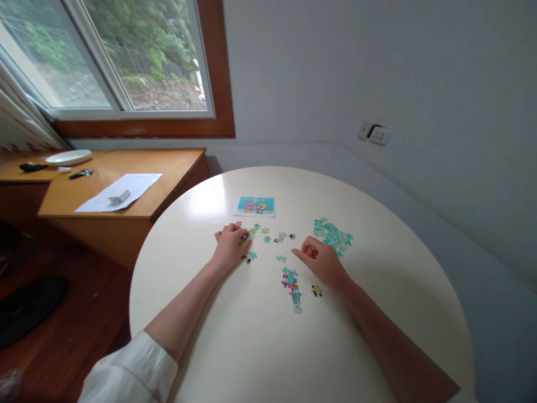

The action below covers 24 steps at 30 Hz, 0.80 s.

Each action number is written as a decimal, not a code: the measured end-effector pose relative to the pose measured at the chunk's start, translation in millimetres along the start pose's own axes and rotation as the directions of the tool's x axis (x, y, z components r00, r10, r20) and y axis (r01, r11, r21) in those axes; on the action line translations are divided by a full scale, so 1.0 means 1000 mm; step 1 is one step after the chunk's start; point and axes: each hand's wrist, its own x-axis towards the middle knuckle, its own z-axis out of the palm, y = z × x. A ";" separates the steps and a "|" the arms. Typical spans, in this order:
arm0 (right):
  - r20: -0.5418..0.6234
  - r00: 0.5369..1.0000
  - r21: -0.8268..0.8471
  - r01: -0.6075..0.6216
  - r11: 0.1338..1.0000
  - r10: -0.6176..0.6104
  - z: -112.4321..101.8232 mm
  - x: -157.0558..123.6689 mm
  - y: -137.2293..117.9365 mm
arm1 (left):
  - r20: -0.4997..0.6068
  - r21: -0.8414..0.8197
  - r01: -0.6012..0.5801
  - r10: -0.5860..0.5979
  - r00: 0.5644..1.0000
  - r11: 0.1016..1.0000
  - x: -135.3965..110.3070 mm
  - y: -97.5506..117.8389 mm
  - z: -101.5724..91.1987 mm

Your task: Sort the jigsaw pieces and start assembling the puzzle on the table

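Note:
My left hand (231,244) rests among loose jigsaw pieces (253,230) on the round table, its fingers bent and closed over a puzzle piece (243,239) that they partly hide. Over the table to the right hovers my right hand (322,261), fingers curled in and thumb pointing left, with nothing visible in it. Between the hands lie several single pieces, one a pale green piece (281,258). Nearer to me is a joined strip of puzzle pieces (292,286), pink, teal and white. A red and yellow piece (317,290) sits just right of it.
A cartoon picture card (254,206) lies at the back of the white round table (235,347). Past my right hand is a pile of teal pieces (333,235). At left, a wooden desk (180,173) bears a paper sheet (140,182) and a white plate (69,157).

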 end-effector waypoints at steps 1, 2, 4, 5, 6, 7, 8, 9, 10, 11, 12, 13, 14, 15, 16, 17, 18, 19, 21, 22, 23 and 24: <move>0.004 1.000 0.005 -0.001 1.000 0.001 0.000 0.000 0.000 | 0.003 0.007 -0.002 0.002 1.000 1.000 0.000 0.000 0.000; 0.006 1.000 0.009 -0.002 1.000 0.002 0.001 0.000 0.001 | 0.005 0.013 -0.005 0.005 1.000 1.000 0.000 0.000 0.000; 0.009 1.000 0.016 -0.005 1.000 0.005 0.001 0.000 0.001 | 0.006 0.022 -0.009 0.009 1.000 1.000 -0.001 0.001 0.000; 0.009 1.000 0.018 -0.007 1.000 0.006 0.001 0.000 0.001 | 0.006 0.022 -0.009 0.009 1.000 1.000 -0.001 0.001 0.000; 0.011 1.000 0.018 -0.008 1.000 0.008 0.001 0.000 0.001 | 0.006 0.018 -0.009 0.009 1.000 1.000 -0.002 0.002 0.000; 0.013 1.000 0.019 -0.010 1.000 0.009 0.001 0.000 0.001 | 0.007 0.010 -0.008 0.008 1.000 1.000 -0.002 0.002 0.000; 0.014 1.000 0.020 -0.011 1.000 0.010 0.001 0.000 0.001 | 0.009 0.001 -0.009 0.009 1.000 1.000 -0.002 0.002 0.000; 0.015 1.000 0.021 -0.010 1.000 0.009 0.001 0.000 0.000 | 0.012 -0.009 -0.011 0.011 1.000 1.000 -0.002 0.002 0.000; 0.016 1.000 0.021 -0.008 1.000 0.008 0.001 0.000 0.000 | 0.017 -0.018 -0.015 0.015 1.000 1.000 -0.002 0.002 0.001; 0.018 1.000 0.021 -0.006 1.000 0.005 0.001 0.000 0.000 | 0.023 -0.025 -0.018 0.019 1.000 1.000 -0.001 0.001 0.001; 0.019 1.000 0.022 -0.004 1.000 0.003 0.001 0.000 0.000 | 0.029 -0.029 -0.022 0.023 0.999 0.999 -0.001 0.001 0.001; 0.020 1.000 0.022 -0.002 1.000 0.001 0.001 -0.001 0.000 | 0.035 -0.031 -0.026 0.027 0.999 0.999 -0.001 0.000 0.001; 0.022 1.000 0.023 0.000 1.000 0.000 0.001 -0.001 0.000 | 0.040 -0.032 -0.029 0.030 0.999 0.999 -0.001 0.000 0.001; 0.025 1.000 0.023 0.000 1.000 0.000 0.002 -0.001 0.001 | 0.044 -0.031 -0.030 0.032 0.999 0.999 0.000 0.000 0.002; 0.028 1.000 0.023 -0.001 1.000 0.001 0.002 -0.001 0.001 | 0.048 -0.031 -0.032 0.033 0.998 0.999 0.000 0.000 0.002; 0.029 1.000 0.024 -0.003 1.000 0.002 0.002 -0.001 0.001 | 0.051 -0.032 -0.034 0.035 0.998 0.999 0.000 0.000 0.002; 0.032 0.999 0.026 -0.004 1.000 0.003 0.002 -0.001 0.001 | 0.053 -0.035 -0.037 0.038 0.998 0.999 0.000 0.000 0.002; 0.033 0.999 0.027 -0.005 1.000 0.004 0.002 -0.001 0.001 | 0.056 -0.040 -0.040 0.042 0.998 0.998 0.000 0.000 0.002; 0.036 0.999 0.031 -0.007 0.999 0.006 0.001 -0.001 0.000 | 0.064 -0.053 -0.051 0.054 0.996 0.997 0.000 0.001 0.001; 0.037 0.999 0.033 -0.008 0.999 0.007 0.001 -0.001 -0.001 | 0.068 -0.059 -0.056 0.060 0.996 0.997 0.000 0.001 0.001; 0.040 0.999 0.034 -0.008 0.999 0.007 0.001 -0.001 -0.001 | 0.070 -0.064 -0.062 0.067 0.995 0.996 -0.001 0.002 0.001; 0.041 0.999 0.035 -0.009 0.999 0.007 0.000 -0.001 -0.001 | 0.072 -0.068 -0.069 0.074 0.995 0.995 -0.001 0.002 0.000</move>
